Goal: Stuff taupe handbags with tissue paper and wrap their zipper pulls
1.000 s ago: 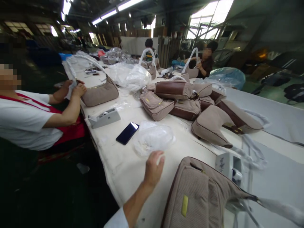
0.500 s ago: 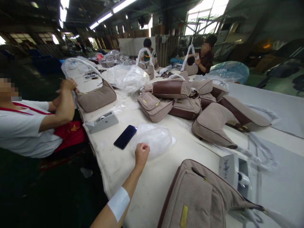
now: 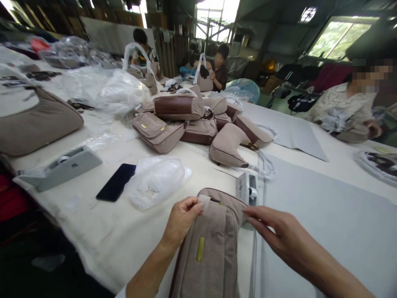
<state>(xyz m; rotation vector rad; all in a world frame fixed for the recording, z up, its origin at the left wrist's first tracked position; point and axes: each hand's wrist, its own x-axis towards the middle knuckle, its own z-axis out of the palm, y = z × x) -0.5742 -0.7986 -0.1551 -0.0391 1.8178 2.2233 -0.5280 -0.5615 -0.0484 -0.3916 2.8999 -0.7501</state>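
A taupe ribbed handbag with brown piping and a yellow tab on its front lies on the table before me. Between the thumb and fingers of my left hand is a small translucent white sheet, held over the bag's top left corner by the zip. My right hand pinches the upper right end of the bag, where the strap side begins; its fingertips partly hide what they grip. Just behind that hand stands a grey tape dispenser.
A crumpled white plastic bag and a black phone lie to the left, near a second tape dispenser. Farther back is a pile of taupe handbags. Grey boards cover the right side. Several people work around the table.
My view has swung right. My left hand has gone from beside the plastic bag to the handbag, now with the white sheet showing in it. My right hand has come into view.
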